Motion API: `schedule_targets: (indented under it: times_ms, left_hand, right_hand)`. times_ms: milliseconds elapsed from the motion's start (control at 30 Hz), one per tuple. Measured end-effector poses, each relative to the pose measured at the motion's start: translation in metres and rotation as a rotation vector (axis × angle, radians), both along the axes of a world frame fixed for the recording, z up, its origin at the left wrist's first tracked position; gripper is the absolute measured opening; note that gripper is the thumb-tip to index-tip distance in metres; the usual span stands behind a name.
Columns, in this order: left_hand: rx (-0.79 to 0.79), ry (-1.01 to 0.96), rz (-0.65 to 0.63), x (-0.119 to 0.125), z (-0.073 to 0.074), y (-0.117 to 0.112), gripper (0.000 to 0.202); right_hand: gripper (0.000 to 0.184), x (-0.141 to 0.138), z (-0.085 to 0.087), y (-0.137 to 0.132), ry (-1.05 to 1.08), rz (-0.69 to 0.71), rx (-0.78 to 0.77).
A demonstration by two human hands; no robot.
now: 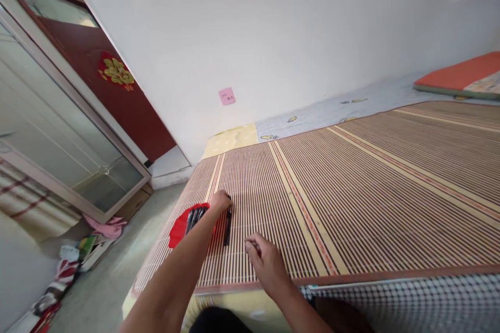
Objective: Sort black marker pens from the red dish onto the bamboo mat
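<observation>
My left hand (221,201) reaches across the bamboo mat, its fingers closed at the far end of a slim black pen (227,229). The pen lies along the mat slats, pointing toward me. Just left of it is a red scalloped plate (177,231) bearing several dark pens (194,217) side by side; my left forearm covers part of the plate. Nearer to me, my right hand (266,257) rests over the mat with fingers loosely curled in, thumb close to the index finger. No object shows in it.
The striped bamboo mat (363,182) covers a bed against a white wall with a pink note (227,96). An orange folded pad (461,73) lies at the far right. A thin white strip (359,284) runs along the front edge. Cloths and clutter (66,265) sit on the floor left.
</observation>
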State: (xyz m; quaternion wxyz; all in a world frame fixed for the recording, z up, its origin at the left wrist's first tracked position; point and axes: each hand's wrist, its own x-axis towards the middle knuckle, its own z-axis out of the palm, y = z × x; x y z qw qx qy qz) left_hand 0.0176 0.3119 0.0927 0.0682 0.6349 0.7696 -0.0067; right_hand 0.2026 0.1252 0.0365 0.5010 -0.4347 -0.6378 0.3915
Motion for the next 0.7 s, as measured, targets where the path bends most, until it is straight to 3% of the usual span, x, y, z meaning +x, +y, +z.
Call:
schedule_targets:
  times_ms: [700]
  left_hand:
    - [0.014, 0.008, -0.066, -0.002, 0.002, -0.003, 0.03]
  right_hand:
    - [0.026, -0.005, -0.011, 0.003, 0.006, 0.03, -0.054]
